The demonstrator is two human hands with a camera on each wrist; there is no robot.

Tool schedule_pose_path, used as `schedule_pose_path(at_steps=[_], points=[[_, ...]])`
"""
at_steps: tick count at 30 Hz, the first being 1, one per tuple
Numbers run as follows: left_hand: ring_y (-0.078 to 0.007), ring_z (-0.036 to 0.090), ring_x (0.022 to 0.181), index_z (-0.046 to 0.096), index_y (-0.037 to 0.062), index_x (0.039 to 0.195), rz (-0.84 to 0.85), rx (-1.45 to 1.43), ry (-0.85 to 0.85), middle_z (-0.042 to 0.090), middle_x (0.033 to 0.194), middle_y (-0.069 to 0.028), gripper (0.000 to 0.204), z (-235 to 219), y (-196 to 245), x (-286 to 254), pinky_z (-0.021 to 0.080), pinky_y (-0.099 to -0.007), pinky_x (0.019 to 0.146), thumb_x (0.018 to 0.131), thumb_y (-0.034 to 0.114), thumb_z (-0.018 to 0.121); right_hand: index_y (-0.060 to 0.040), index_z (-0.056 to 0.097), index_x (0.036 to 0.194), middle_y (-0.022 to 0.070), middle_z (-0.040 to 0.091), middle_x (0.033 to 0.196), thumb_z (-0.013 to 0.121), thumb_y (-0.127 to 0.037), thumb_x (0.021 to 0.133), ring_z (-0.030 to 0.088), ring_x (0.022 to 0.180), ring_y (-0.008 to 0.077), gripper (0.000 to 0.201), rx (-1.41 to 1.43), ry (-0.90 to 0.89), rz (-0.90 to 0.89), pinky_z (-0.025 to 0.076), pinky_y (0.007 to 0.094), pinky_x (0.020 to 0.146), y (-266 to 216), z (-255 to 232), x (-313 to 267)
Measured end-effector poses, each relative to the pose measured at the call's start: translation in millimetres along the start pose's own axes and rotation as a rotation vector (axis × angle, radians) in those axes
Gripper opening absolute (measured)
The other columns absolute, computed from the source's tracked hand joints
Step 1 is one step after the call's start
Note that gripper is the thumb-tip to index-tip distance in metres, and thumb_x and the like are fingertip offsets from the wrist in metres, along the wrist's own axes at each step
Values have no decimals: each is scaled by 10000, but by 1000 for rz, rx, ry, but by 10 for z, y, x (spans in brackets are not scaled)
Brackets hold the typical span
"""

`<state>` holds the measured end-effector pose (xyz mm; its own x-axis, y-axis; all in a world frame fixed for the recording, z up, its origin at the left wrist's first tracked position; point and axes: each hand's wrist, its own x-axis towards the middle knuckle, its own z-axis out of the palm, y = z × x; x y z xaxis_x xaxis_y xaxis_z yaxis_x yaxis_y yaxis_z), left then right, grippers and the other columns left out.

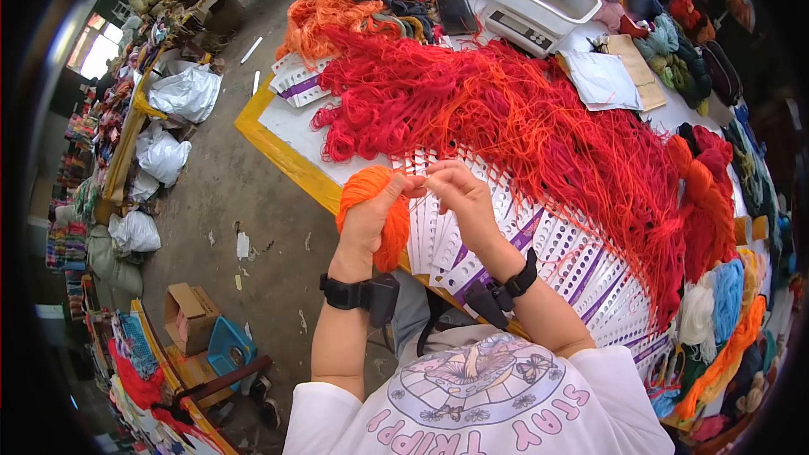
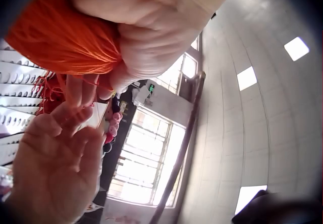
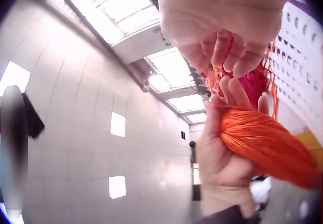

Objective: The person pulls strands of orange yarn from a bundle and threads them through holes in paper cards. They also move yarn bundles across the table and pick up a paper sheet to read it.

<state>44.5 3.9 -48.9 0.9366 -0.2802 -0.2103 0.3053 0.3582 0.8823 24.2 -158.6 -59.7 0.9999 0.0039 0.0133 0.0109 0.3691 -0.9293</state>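
My left hand (image 1: 371, 215) grips a thick orange yarn skein (image 1: 381, 206), which drapes over the hand at the table's front edge. In the left wrist view the orange yarn skein (image 2: 60, 40) fills the top left under the curled fingers (image 2: 146, 42). My right hand (image 1: 459, 190) pinches a thin strand coming off the skein, fingertips meeting those of the left hand. In the right wrist view the right hand's fingers (image 3: 227, 52) curl above the orange skein (image 3: 267, 143). Both hands hover over a row of white punched cards (image 1: 539, 253).
A big spread of red and orange yarn (image 1: 539, 126) covers the yellow-edged table (image 1: 278, 156). A white scale with tray (image 1: 531, 0), papers (image 1: 602, 80) and coloured skeins (image 1: 725, 303) lie at the back and right. White bags (image 1: 181, 93) and boxes (image 1: 190, 312) are on the floor at left.
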Motion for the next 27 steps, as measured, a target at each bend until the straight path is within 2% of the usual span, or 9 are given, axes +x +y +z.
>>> schedule_pose_path(at_steps=[2, 3, 5, 6, 7, 9, 11, 17, 27], points=[[-175, 574, 734, 599, 2, 896, -81, -183, -5, 607, 853, -80, 226, -139, 97, -8, 469, -309, 727, 872, 215, 527, -45, 631, 853, 91, 551, 1054, 542, -122, 827, 514, 970, 158, 121, 720, 52, 282, 442, 289, 722, -193, -85, 7], [-100, 522, 633, 581, 10, 961, 49, -262, 197, 547, 704, -13, 238, -187, 206, -89, 441, -240, 658, 838, 213, 574, -37, 604, 837, 116, 576, 1028, 492, -154, 837, 535, 961, 190, 162, 699, -30, 103, 454, 304, 727, -144, -322, 58], [-41, 437, 552, 497, 19, 1118, 209, -864, -91, 504, 730, 17, 339, -757, 364, -126, 413, -214, 599, 857, 229, 549, -12, 583, 768, 123, 601, 785, 543, -144, 768, 570, 768, 217, 138, 932, 110, -43, 455, 348, 750, -529, -1171, 110], [-29, 413, 535, 467, 22, 1161, 332, -969, -190, 498, 753, 23, 370, -929, 478, -205, 406, -211, 583, 863, 228, 542, -4, 581, 750, 101, 585, 703, 531, -110, 746, 566, 690, 216, 117, 314, 457, -333, 456, 327, 732, -717, -1856, 71], [-27, 412, 531, 468, 22, 1141, 412, -910, -200, 494, 769, 23, 352, -1056, 585, -297, 399, -204, 569, 868, 234, 534, -11, 580, 736, 69, 532, 593, 494, -82, 745, 558, 629, 189, 112, 658, 494, -473, 471, 292, 645, -930, -2790, -18], [-23, 410, 525, 483, 29, 1084, 442, -825, -254, 484, 767, 26, 307, -1091, 600, -304, 388, -194, 548, 870, 243, 533, -72, 435, 661, -43, 322, 462, 439, -73, 807, 361, 401, 79, 146, 408, 1272, -742, 441, 247, 536, -1729, -2700, -261], [-18, 411, 523, 510, 44, 1011, 357, -770, -344, 470, 730, 29, 257, -906, 480, -144, 381, -190, 533, 861, 249, 548, -67, 451, 693, -50, 327, 478, 448, -139, 837, 425, 442, 78, 162, 190, 1110, -732, 455, 264, 556, -1731, -2228, -78], [-51, 460, 566, 580, 22, 919, -171, 56, -68, 502, 667, 24, 164, 56, -276, 315, 384, -199, 519, 823, 154, 589, -79, 493, 1088, -11, 506, 753, 485, -347, 880, 535, 651, 81, 339, -76, -198, 265, 478, 232, 467, -167, -345, 246], [-88, 497, 629, 596, 50, 855, -25, 440, 187, 536, 693, 4, 85, -64, -533, 473, 394, -227, 569, 807, 120, 591, 5, 560, 857, 91, 626, 663, 542, -168, 838, 587, 540, 117, 175, -798, -92, 10, 438, 259, 471, 300, -314, 349]])
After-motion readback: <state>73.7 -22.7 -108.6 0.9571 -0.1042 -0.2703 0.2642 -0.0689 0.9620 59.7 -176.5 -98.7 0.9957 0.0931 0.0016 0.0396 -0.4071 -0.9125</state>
